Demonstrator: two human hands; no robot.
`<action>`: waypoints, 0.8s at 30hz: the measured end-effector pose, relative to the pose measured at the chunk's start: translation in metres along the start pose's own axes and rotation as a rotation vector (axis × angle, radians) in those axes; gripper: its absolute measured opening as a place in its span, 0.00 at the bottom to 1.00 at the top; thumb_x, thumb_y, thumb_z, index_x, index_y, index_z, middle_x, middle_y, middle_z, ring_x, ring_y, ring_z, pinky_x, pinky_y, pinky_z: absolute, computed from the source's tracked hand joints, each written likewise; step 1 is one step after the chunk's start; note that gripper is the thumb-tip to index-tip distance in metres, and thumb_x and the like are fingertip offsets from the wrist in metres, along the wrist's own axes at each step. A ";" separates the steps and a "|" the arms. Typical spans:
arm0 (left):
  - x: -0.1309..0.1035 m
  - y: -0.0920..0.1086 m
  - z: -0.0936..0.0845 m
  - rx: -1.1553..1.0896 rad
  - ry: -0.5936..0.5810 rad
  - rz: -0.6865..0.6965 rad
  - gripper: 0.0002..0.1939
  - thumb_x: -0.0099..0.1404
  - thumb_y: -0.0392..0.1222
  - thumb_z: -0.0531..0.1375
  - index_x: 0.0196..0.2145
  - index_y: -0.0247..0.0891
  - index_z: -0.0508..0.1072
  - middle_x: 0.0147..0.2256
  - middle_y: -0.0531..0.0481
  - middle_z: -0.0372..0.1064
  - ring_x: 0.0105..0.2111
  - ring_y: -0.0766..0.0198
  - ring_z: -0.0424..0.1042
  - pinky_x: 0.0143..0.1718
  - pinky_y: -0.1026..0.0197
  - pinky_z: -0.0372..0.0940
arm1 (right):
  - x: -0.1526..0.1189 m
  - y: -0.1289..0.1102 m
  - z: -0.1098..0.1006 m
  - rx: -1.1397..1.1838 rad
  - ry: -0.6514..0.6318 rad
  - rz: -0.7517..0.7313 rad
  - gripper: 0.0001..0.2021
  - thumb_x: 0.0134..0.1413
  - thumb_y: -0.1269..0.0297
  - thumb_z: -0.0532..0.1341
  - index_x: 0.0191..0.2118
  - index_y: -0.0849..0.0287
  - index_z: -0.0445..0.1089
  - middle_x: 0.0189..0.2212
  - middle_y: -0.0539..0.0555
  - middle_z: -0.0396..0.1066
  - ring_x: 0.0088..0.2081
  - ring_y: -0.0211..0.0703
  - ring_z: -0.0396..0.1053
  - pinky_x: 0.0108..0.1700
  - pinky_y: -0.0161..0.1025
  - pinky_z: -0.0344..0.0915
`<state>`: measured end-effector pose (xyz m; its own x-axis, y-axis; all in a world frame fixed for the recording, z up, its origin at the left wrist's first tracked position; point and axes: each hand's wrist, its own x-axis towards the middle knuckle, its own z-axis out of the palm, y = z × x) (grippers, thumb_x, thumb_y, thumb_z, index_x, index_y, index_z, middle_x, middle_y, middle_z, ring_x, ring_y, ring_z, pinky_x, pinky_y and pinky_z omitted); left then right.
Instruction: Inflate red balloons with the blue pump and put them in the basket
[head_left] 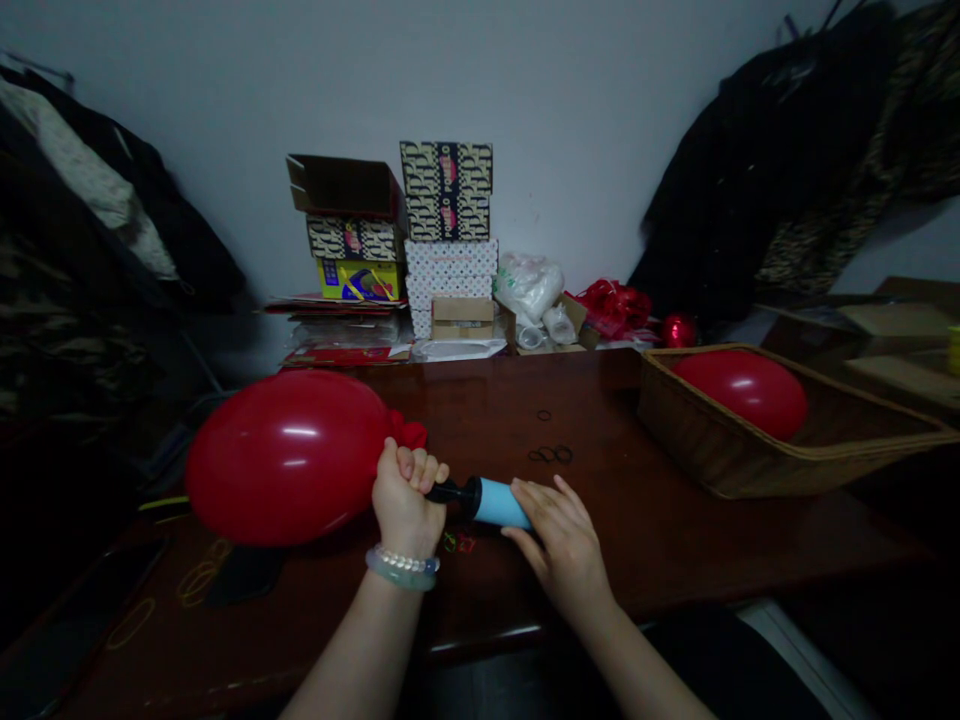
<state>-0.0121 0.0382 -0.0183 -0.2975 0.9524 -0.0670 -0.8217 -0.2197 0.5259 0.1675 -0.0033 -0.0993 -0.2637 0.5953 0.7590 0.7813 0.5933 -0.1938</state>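
Note:
A large inflated red balloon (289, 458) lies sideways at the left, above the table. My left hand (409, 495) is closed round its neck, where the black nozzle of a hand balloon pump (501, 503) enters; the join is hidden by my fingers. More red balloon material (409, 432) shows just behind that hand. My right hand (562, 545) holds the pump's light blue barrel at its right end, fingers laid over the top and thumb below. Small green and red bands (460, 542) lie on the table under the pump.
A wicker basket (694, 455) with another red balloon (742, 390) stands at the right. Black bands (551, 455) and yellow rubber bands (199, 580) lie on the dark table (600, 420). Stacked boxes (450, 200) and plastic bags (531, 285) line the wall.

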 end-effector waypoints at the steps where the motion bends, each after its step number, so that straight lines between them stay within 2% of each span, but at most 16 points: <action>1: 0.001 0.001 0.001 0.001 0.005 0.002 0.22 0.65 0.40 0.54 0.17 0.39 0.48 0.12 0.60 0.42 0.11 0.73 0.44 0.17 0.65 0.51 | 0.001 0.001 0.000 -0.001 -0.008 -0.003 0.23 0.59 0.63 0.60 0.59 0.56 0.61 0.51 0.55 0.71 0.53 0.46 0.67 0.61 0.54 0.57; 6: 0.006 0.013 0.000 -0.007 0.000 0.024 0.24 0.66 0.42 0.53 0.16 0.38 0.47 0.11 0.60 0.41 0.11 0.73 0.44 0.17 0.65 0.50 | 0.003 0.007 -0.002 0.007 -0.029 -0.014 0.24 0.59 0.59 0.60 0.59 0.55 0.60 0.52 0.55 0.71 0.53 0.45 0.67 0.63 0.54 0.54; 16: 0.023 0.049 -0.010 -0.079 -0.009 0.045 0.23 0.67 0.39 0.49 0.16 0.38 0.46 0.11 0.59 0.41 0.11 0.73 0.45 0.17 0.66 0.50 | 0.005 0.033 -0.018 -0.069 -0.050 -0.024 0.24 0.59 0.59 0.59 0.60 0.53 0.59 0.52 0.54 0.70 0.54 0.46 0.66 0.63 0.56 0.51; 24: 0.027 0.044 -0.016 -0.085 0.003 0.039 0.22 0.67 0.39 0.50 0.17 0.38 0.47 0.11 0.60 0.42 0.11 0.74 0.46 0.16 0.66 0.49 | 0.000 0.034 -0.015 -0.035 -0.009 -0.051 0.24 0.57 0.62 0.61 0.59 0.55 0.61 0.51 0.54 0.71 0.52 0.45 0.67 0.61 0.54 0.58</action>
<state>-0.0638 0.0508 -0.0104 -0.3320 0.9419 -0.0506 -0.8475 -0.2743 0.4545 0.2026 0.0087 -0.0963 -0.3088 0.5695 0.7618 0.7858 0.6040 -0.1330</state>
